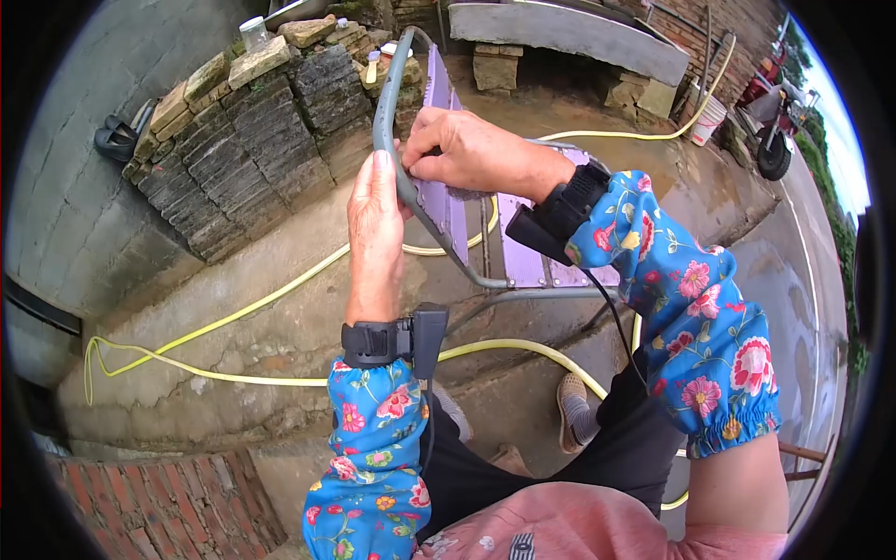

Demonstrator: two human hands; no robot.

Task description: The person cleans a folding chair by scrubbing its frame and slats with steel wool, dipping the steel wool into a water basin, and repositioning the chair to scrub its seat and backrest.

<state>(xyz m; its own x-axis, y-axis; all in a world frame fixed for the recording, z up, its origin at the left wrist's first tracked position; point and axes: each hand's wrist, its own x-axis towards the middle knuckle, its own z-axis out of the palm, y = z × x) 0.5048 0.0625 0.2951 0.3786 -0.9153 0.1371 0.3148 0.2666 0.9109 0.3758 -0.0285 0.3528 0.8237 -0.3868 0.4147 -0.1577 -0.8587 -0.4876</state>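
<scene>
A chair with a grey metal tube frame (385, 103) and purple slats (452, 219) stands tilted in front of me. My left hand (375, 219) is closed around the frame's side tube, thumb lying along it. My right hand (485, 154) is bent with its fingers curled in against the purple backrest. Under its palm shows a bit of a grey, rough-textured pad (464, 193), mostly hidden by the hand. The purple seat (523, 252) is partly covered by my right wrist.
A yellow hose (280, 291) loops over the wet concrete around the chair and my feet. Stacked bricks and tiles (247, 140) line the wall at left, with a brush (372, 67) on top. A stone trough (569, 42), a white bucket (707, 121) and a motorcycle (775, 140) stand behind.
</scene>
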